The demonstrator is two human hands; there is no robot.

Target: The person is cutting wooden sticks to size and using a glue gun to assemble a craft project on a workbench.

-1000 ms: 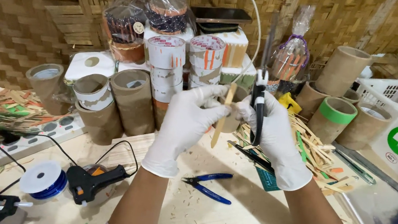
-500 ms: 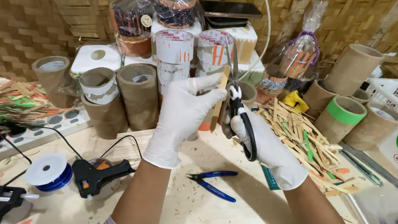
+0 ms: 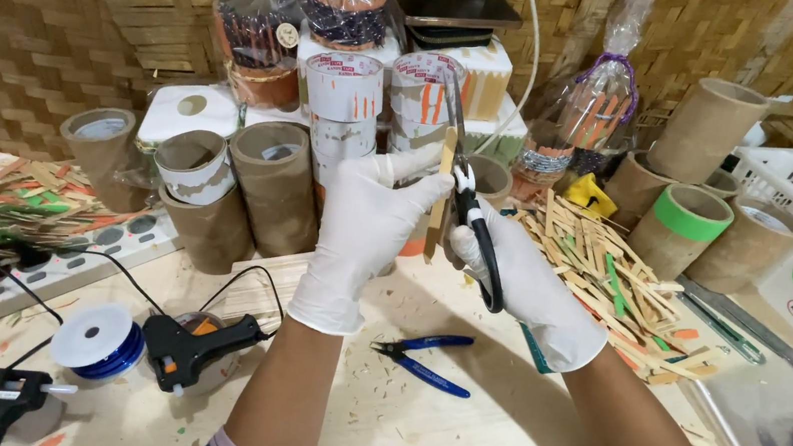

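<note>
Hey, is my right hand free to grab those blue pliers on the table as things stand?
Probably not yet: the right hand is holding black scissors against the wooden stick in the left hand. The path down to the blue pliers looks unobstructed.

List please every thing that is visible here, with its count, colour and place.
stick: one, tan, upright in left hand
scissors: one, black handles, in right hand
pliers: one, blue handles, on table below the hands
glue guns: two, black, table front left
spool: one, white and blue, beside the glue guns
tubes: many, brown cardboard, behind the hands
stick pile: many, tan, some green and orange, right of hands
power strip: one, white, left
left hand: white glove
right hand: white glove
</note>
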